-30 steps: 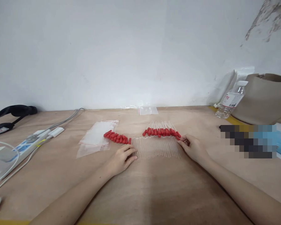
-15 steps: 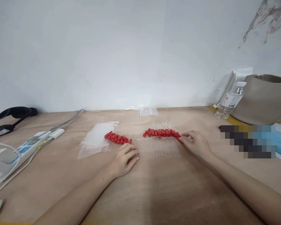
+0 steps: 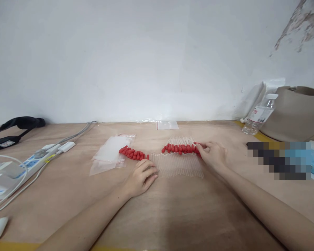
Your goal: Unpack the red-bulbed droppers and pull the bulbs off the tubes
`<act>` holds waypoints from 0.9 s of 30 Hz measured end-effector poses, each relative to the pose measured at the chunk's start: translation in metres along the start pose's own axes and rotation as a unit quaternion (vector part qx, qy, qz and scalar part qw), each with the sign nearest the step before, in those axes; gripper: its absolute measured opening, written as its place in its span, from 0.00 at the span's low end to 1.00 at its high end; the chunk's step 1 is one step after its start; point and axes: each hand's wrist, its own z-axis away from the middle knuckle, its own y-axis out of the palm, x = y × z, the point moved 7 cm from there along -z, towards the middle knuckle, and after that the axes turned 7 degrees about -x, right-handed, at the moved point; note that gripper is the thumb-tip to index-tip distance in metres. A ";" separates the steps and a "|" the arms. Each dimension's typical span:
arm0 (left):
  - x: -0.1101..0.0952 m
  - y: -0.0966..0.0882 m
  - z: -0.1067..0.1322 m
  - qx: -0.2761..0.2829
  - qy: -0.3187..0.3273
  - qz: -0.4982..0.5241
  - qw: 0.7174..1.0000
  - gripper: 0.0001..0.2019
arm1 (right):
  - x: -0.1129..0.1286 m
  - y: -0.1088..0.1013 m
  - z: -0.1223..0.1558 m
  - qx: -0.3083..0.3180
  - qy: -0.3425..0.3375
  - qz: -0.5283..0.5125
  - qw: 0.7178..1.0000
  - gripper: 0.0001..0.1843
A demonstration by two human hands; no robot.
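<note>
Head view: red bulb row (image 3: 180, 149) is lying along the far edge of the clear tube row (image 3: 179, 165), long axis running left-right. Right hand (image 3: 214, 156) is sitting nearer, touching the bulbs' right end, fingers bent; can't tell if gripping. Left hand (image 3: 141, 176) is resting at tube row's left end, thumb and fingers parted.

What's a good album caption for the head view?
Left hand at clear sticks, right hand at a row of red pieces.
</note>
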 end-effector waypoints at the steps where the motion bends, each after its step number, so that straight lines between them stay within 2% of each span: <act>1: -0.001 0.000 -0.001 -0.005 0.004 -0.003 1.000 0.10 | -0.002 -0.003 -0.001 -0.014 0.022 -0.033 0.999 0.16; 3: -0.003 -0.002 -0.003 -0.025 0.011 -0.021 0.999 0.11 | -0.004 -0.007 0.000 -0.022 0.054 -0.116 0.992 0.17; 5: -0.005 -0.006 -0.008 -0.059 0.021 -0.053 0.997 0.13 | 0.004 -0.010 0.006 -0.012 0.044 -0.200 0.979 0.18; 8: -0.010 -0.013 -0.016 -0.130 0.034 -0.123 0.983 0.17 | 0.032 -0.013 0.028 0.030 -0.049 -0.297 0.953 0.15; 10: -0.016 -0.015 -0.020 -0.156 0.054 -0.166 0.972 0.18 | 0.050 -0.011 0.047 0.067 -0.103 -0.337 0.934 0.12; 12: -0.024 -0.011 -0.022 -0.146 0.089 -0.188 0.967 0.18 | 0.062 -0.007 0.064 0.104 -0.130 -0.356 0.920 0.10; 15: -0.032 -0.004 -0.019 -0.116 0.128 -0.177 0.969 0.15 | 0.071 0.002 0.080 0.160 -0.131 -0.374 0.904 0.10; 18: -0.032 0.000 -0.013 -0.099 0.119 -0.140 0.978 0.10 | 0.073 0.007 0.087 0.206 -0.118 -0.366 0.900 0.12; 22: -0.027 0.006 -0.010 -0.066 0.079 -0.105 0.989 0.06 | 0.077 0.004 0.089 0.246 -0.128 -0.335 0.900 0.14; 24: -0.027 0.008 -0.010 -0.053 0.076 -0.106 0.990 0.05 | 0.081 0.000 0.090 0.240 -0.167 -0.294 0.910 0.13; 27: -0.031 0.012 -0.009 -0.031 0.091 -0.125 0.987 0.05 | 0.091 -0.008 0.093 0.169 -0.264 -0.199 0.928 0.15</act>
